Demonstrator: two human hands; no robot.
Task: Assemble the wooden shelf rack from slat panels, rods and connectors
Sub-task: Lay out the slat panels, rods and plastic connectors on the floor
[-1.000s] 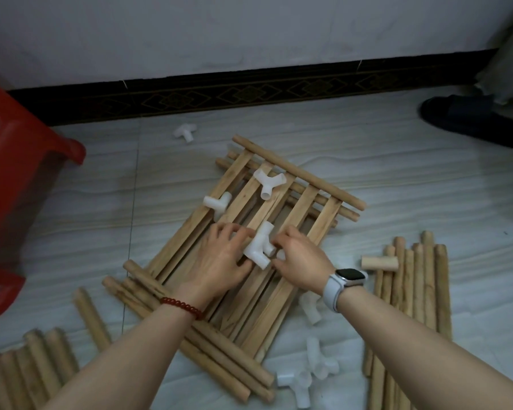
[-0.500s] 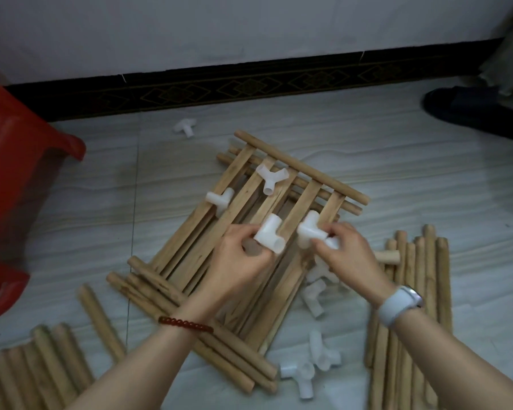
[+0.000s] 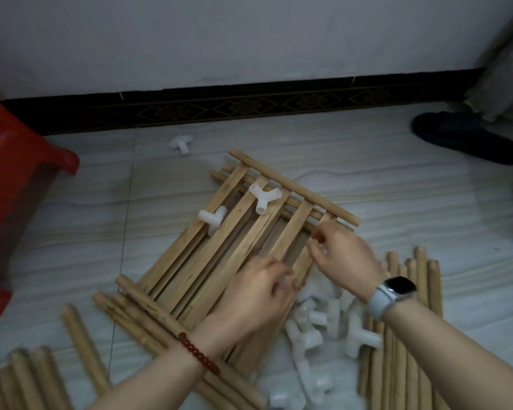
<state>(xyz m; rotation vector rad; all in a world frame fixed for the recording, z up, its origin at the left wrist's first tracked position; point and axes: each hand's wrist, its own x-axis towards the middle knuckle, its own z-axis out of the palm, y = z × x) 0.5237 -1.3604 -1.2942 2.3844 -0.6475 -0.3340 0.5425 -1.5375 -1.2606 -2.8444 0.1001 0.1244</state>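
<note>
A stack of wooden slat panels (image 3: 196, 261) lies slanted on the floor, with two white connectors (image 3: 212, 218) (image 3: 264, 196) resting on it. My left hand (image 3: 261, 294) lies curled over the panel's right edge; only a sliver of white shows at its blurred fingertips. My right hand (image 3: 341, 255), with a watch on its wrist, hovers over the panel's far right corner, fingers pinched around a white connector that is mostly hidden. A pile of white connectors (image 3: 317, 321) lies just right of the panel, below both hands.
Wooden rods (image 3: 421, 267) lie bundled at the right, more rods (image 3: 27, 380) at the lower left, and one loose rod (image 3: 80, 344) beside them. A single connector (image 3: 181, 143) lies near the wall. A red stool (image 3: 12, 187) stands left; a black slipper (image 3: 462, 137) is at the right.
Both hands lifted connectors off the panel and carried them right. My left hand has dropped to the panel's right edge by the pile; its large connector no longer shows.
</note>
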